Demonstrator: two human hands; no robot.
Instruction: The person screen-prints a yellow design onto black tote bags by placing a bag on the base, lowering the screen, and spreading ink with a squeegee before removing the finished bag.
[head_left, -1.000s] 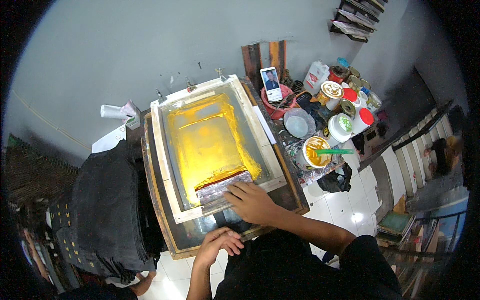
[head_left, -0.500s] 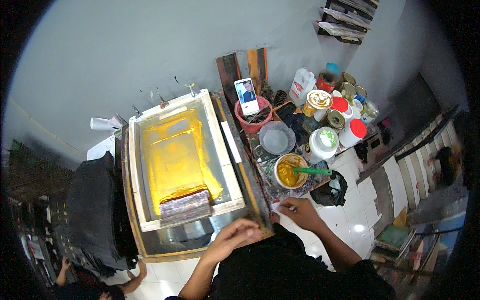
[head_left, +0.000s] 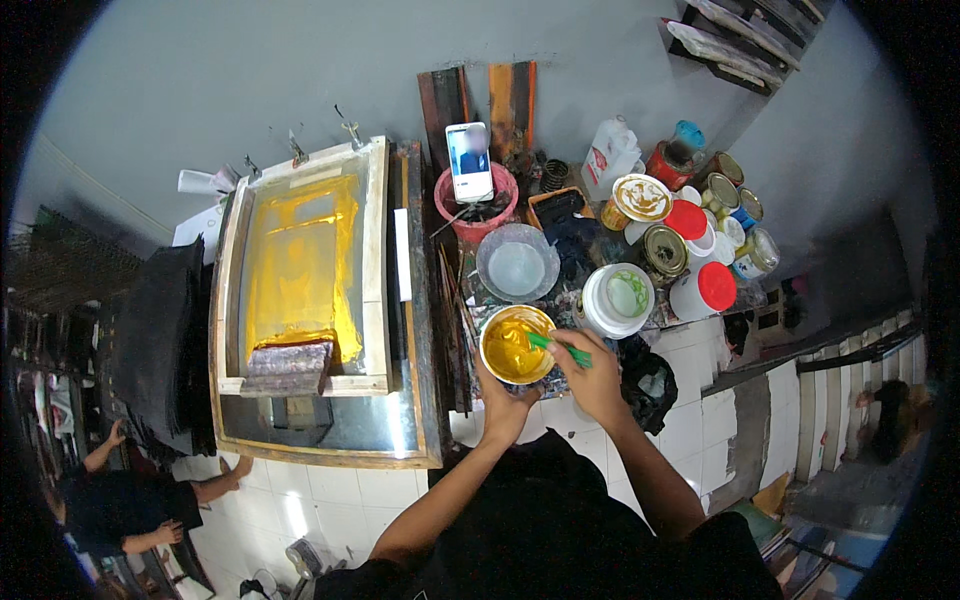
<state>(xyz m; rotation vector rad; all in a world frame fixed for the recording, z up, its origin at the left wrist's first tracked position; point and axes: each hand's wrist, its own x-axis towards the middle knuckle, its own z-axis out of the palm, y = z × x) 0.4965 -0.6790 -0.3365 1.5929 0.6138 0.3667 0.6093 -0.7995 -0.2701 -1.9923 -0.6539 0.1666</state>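
My left hand (head_left: 506,408) is wrapped around the near side of a white tub (head_left: 518,381) of yellow ink. In my right hand (head_left: 598,378) is the green handle of a stirring tool (head_left: 540,341); its lower end is sunk in the ink and hidden. To the left, a wooden-framed printing screen (head_left: 377,260) lies on a dark, wood-edged board, its mesh smeared with yellow ink (head_left: 290,275). A squeegee (head_left: 287,368) rests at the screen's near end, apart from both hands.
Beyond the tub stand a translucent bowl (head_left: 517,262), a white tub (head_left: 598,310) and a pink bucket (head_left: 462,222) with a phone (head_left: 469,165) propped on it. Several cans and jars crowd the right. Dark sheets (head_left: 160,345) hang at left, near another person (head_left: 125,510).
My left hand has moved right from the screen's near edge onto the ink tub. My right hand has taken hold of the green handle. The view has shifted rightward.
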